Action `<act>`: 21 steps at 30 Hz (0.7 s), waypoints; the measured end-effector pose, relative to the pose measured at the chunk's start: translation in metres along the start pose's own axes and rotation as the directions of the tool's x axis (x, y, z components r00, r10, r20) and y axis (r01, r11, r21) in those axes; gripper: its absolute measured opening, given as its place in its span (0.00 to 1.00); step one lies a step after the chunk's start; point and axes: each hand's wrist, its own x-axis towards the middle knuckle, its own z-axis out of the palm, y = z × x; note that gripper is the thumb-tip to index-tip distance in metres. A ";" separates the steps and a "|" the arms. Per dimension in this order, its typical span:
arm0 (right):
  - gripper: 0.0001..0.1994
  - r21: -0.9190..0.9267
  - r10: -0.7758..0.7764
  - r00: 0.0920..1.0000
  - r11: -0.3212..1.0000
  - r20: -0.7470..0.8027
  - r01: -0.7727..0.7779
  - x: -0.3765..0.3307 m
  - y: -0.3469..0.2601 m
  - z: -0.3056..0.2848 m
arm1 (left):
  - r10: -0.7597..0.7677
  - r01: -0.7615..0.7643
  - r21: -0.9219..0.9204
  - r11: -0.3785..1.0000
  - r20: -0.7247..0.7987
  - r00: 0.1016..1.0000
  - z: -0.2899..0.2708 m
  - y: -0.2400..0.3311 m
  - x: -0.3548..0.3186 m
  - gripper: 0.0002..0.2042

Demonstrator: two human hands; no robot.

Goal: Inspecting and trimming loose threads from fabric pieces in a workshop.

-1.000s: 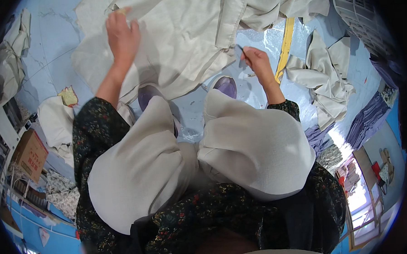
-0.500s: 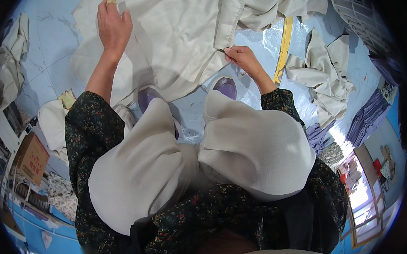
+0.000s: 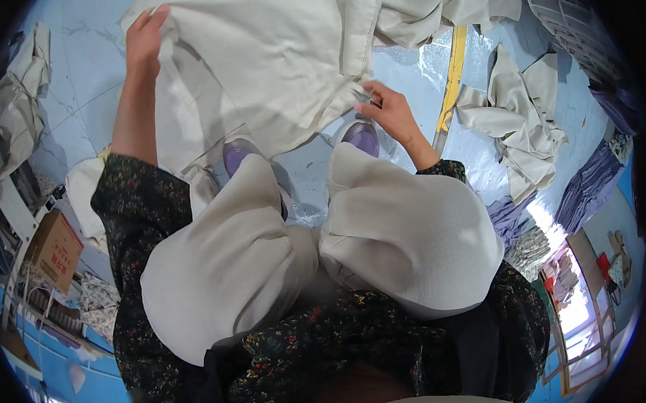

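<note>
A large piece of cream cloth [image 3: 280, 52] is spread on the floor in front of my feet, with a stitched, folded band running down its right part. My left hand [image 3: 144, 43] is closed on the cloth's left edge and holds it raised, so a fold and a shadow show beneath. By the lower right corner of the cloth is my right hand [image 3: 393, 113], its thumb and index finger apart. Whether its fingertips touch the corner is hard to make out. Both purple shoes, the left one [image 3: 239, 155] and the right one [image 3: 361, 136], stand at the cloth's near edge.
Yellow tape [image 3: 453, 77] runs along the floor at the right, beside a crumpled cream cloth [image 3: 514, 117]. A white plastic crate [image 3: 564, 18] stands at the far right. Purple cloth [image 3: 585, 183] lies below it. At the left are a cardboard box [image 3: 55, 251] and more cream cloth [image 3: 21, 99].
My left hand has moved left and nearer, lifting the cloth's edge. My right hand has drawn slightly nearer and its pinch has opened; the small dark thing at its fingertips no longer shows clearly.
</note>
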 end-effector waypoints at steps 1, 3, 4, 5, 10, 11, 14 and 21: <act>0.14 -0.005 -0.021 0.999 1.000 0.043 0.022 0.002 0.005 -0.001 | -0.035 0.035 -0.051 0.998 -0.013 0.999 -0.010 0.003 -0.007 0.15; 0.13 0.171 -0.099 0.995 0.980 -0.013 0.100 0.003 0.012 -0.011 | -0.086 0.077 -0.160 0.984 -0.050 0.995 -0.035 0.003 -0.025 0.16; 0.13 0.245 -0.099 0.995 0.964 -0.030 0.104 0.002 0.013 -0.017 | -0.113 0.105 -0.124 0.987 -0.055 0.992 -0.047 -0.001 -0.033 0.17; 0.14 0.203 -0.025 0.999 0.979 -0.041 0.032 0.001 0.013 -0.028 | -0.136 0.130 -0.091 0.987 -0.059 0.989 -0.058 -0.005 -0.039 0.18; 0.10 -0.270 -0.096 0.940 0.963 -0.328 0.004 0.003 -0.011 -0.065 | -0.064 0.040 0.755 0.655 0.002 0.998 -0.073 -0.032 -0.066 0.19; 0.10 -0.234 0.002 0.919 0.967 -0.395 -0.103 0.004 -0.017 -0.066 | 0.161 -0.115 0.817 0.566 0.027 0.987 -0.066 -0.036 -0.072 0.19; 0.11 -0.047 0.069 0.844 0.993 -0.532 -0.111 0.010 -0.024 -0.056 | 0.475 -0.302 0.818 0.490 0.040 0.879 -0.041 -0.043 -0.089 0.17; 0.21 0.042 0.070 0.725 0.998 -0.685 -0.057 0.003 0.010 -0.022 | 0.434 -0.286 0.765 0.577 0.010 0.901 -0.020 -0.079 -0.055 0.13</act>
